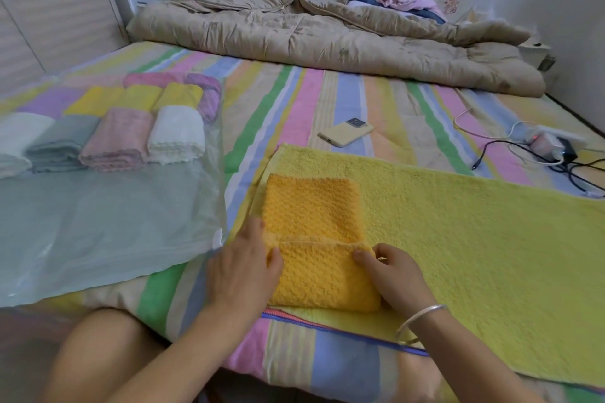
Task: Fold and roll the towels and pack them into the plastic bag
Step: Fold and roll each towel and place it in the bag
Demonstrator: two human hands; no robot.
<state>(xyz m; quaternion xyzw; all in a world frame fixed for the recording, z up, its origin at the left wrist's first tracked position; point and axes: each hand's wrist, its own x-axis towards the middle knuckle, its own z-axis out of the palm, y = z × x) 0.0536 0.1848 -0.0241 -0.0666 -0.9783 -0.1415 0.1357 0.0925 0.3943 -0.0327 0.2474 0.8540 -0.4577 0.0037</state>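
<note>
- Closest of all is a bare knee (pixel 98 353), down low and to the left of the left hand (pixel 244 268).
- That left hand grips the left end of the orange towel (pixel 314 206). Its thumb lies on top and its fingers run along the side.
- The right hand (pixel 389 275) has a silver bracelet (pixel 422 316) on its wrist. Its fingers are bent and pinch the right end of the thick near part.
- This thick near part lies between the two hands. It goes across from left to right.
- The rest of the orange towel is flat. It goes straight away from the fingertips, so its long way points away from the person.
- A big yellow towel (pixel 474 239) lies under the hands and spreads far to the right of the right hand.
- The plastic bag (pixel 98 232) lies flat just left of the left hand. Rolled towels (pixel 176 132) sit in rows at its far end.
- A phone (pixel 345 131) lies past the fingertips, on the striped sheet (pixel 294 101).
</note>
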